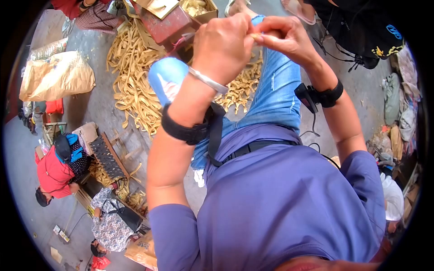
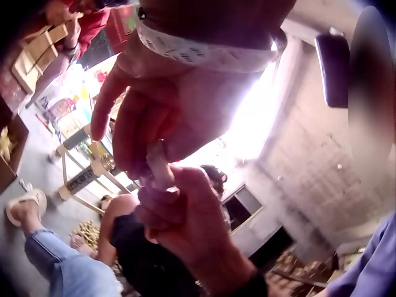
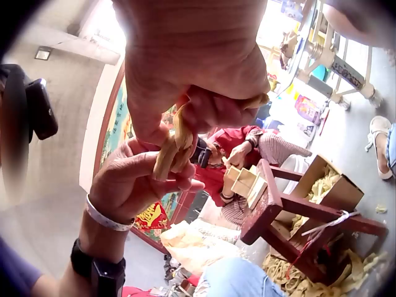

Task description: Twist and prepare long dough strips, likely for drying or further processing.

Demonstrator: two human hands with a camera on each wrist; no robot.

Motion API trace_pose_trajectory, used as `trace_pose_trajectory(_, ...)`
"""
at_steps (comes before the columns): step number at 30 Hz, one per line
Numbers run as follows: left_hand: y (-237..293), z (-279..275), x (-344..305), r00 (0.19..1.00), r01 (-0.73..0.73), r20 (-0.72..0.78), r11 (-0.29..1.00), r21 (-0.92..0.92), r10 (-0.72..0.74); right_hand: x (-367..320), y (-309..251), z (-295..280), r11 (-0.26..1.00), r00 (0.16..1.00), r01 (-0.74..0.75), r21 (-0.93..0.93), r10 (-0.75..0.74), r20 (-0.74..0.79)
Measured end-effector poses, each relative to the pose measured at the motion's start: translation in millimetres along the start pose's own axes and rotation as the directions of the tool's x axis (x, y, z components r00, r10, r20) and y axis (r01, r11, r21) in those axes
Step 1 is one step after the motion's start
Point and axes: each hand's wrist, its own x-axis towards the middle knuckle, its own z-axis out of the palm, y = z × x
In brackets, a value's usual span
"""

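Both hands meet in front of me over a pale yellow, flat, flexible strip (image 3: 175, 148), which is folded or looped on itself. My left hand (image 1: 221, 45), with a bangle at its wrist, pinches the strip's lower part between thumb and fingers in the right wrist view. My right hand (image 1: 287, 40) grips it from the other side with curled fingers, and a short end pokes out beyond them. In the left wrist view the strip (image 2: 159, 167) shows between the fingertips of the two hands. The fingers hide part of the fold.
A heap of long yellow strips (image 1: 129, 77) lies on the floor to the left. Short knotted-looking pieces (image 1: 242, 88) are piled between my legs. Ahead stands a red wooden stool (image 3: 266, 204) beside a cardboard box (image 3: 334, 185) of strips. Other people sit nearby.
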Motion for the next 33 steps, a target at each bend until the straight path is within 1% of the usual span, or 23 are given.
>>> trace_pose_trajectory(3,8,-14,2,0.989,0.084,0.136,0.977,-0.195,-0.057,-5,6,-2,0.996,0.998,-0.034,0.079,0.030,0.060)
trace_pose_trajectory(4,7,-10,0,0.993,0.095,0.096,0.961,-0.261,-0.072,-7,9,1,0.964,0.995,-0.084,0.251,0.068,0.073)
trace_pose_trajectory(5,5,-8,-1,0.996,0.084,0.009,0.967,-0.240,-0.084,-10,8,3,0.906,0.986,-0.164,0.390,0.144,0.080)
trace_pose_trajectory(7,2,-3,-5,0.981,0.064,-0.165,0.978,-0.199,-0.098,-17,8,5,0.714,0.950,-0.299,0.633,0.285,0.126)
trace_pose_trajectory(8,6,5,-8,0.967,0.080,-0.223,0.975,-0.207,-0.127,-18,13,9,0.580,0.960,-0.270,0.768,0.222,0.170)
trace_pose_trajectory(9,9,9,-11,0.952,0.041,-0.290,0.983,-0.178,-0.093,-18,12,13,0.562,0.962,-0.250,0.788,0.236,0.137)
trace_pose_trajectory(11,-1,21,-16,0.906,0.000,-0.419,0.992,-0.126,-0.053,-18,8,23,0.521,0.962,-0.210,0.827,0.261,0.080)
trace_pose_trajectory(12,-1,21,-18,0.914,0.002,-0.403,0.993,-0.122,-0.051,-17,8,26,0.520,0.968,-0.195,0.832,0.241,0.077)
trace_pose_trajectory(14,0,19,-22,0.927,0.002,-0.372,0.993,-0.118,-0.046,-19,12,32,0.634,0.973,-0.157,0.757,0.232,0.008)
trace_pose_trajectory(16,5,16,-26,0.946,0.060,-0.261,0.893,-0.445,-0.194,-19,11,33,0.755,0.973,-0.134,0.642,0.223,-0.058)
trace_pose_trajectory(17,5,15,-27,0.950,0.092,-0.189,0.803,-0.589,-0.248,-17,6,33,0.770,0.976,-0.138,0.624,0.212,-0.046)
trace_pose_trajectory(18,2,10,-28,0.946,0.193,-0.078,0.743,-0.641,-0.313,-16,0,34,0.783,0.978,-0.144,0.605,0.204,-0.031)
trace_pose_trajectory(19,-6,9,-28,0.941,0.211,-0.078,0.749,-0.629,-0.331,-15,-3,36,0.796,0.980,-0.152,0.586,0.196,-0.013)
trace_pose_trajectory(20,-11,4,-28,0.952,0.239,-0.025,0.794,-0.559,-0.304,-14,0,37,0.865,0.994,-0.071,0.497,0.100,-0.032)
trace_pose_trajectory(21,-16,-1,-28,0.959,0.260,0.033,0.835,-0.485,-0.280,-13,2,38,0.892,0.996,-0.063,0.448,0.083,-0.025)
trace_pose_trajectory(23,-18,-11,-23,0.981,0.192,0.062,0.907,-0.374,-0.182,-12,5,38,0.937,0.999,-0.046,0.347,0.050,-0.004)
trace_pose_trajectory(24,-19,-16,-21,0.988,0.153,0.082,0.936,-0.317,-0.134,-11,3,38,0.908,0.996,-0.086,0.410,0.091,0.008)
trace_pose_trajectory(27,-22,-24,-21,0.977,0.203,0.140,0.891,-0.405,-0.159,-6,-9,37,0.835,0.988,-0.146,0.530,0.151,0.035)
trace_pose_trajectory(28,-26,-25,-23,0.973,0.217,0.180,0.844,-0.491,-0.146,-5,-13,36,0.837,0.990,-0.132,0.532,0.136,0.032)
trace_pose_trajectory(29,-27,-29,-25,0.948,0.317,0.242,0.659,-0.682,-0.206,-2,-17,35,0.838,0.992,-0.116,0.534,0.121,0.026)
trace_pose_trajectory(31,-26,-37,-35,0.878,0.447,0.401,0.146,-0.883,-0.260,-2,-18,27,0.856,0.995,-0.087,0.509,0.098,0.004)
trace_pose_trajectory(32,-31,-31,-44,0.907,0.392,0.358,0.130,-0.911,-0.223,-4,-17,22,0.861,0.996,-0.078,0.502,0.084,0.010)
trace_pose_trajectory(33,-32,-30,-47,0.896,0.400,0.368,0.090,-0.912,-0.248,-4,-17,20,0.866,0.997,-0.068,0.496,0.071,0.013)
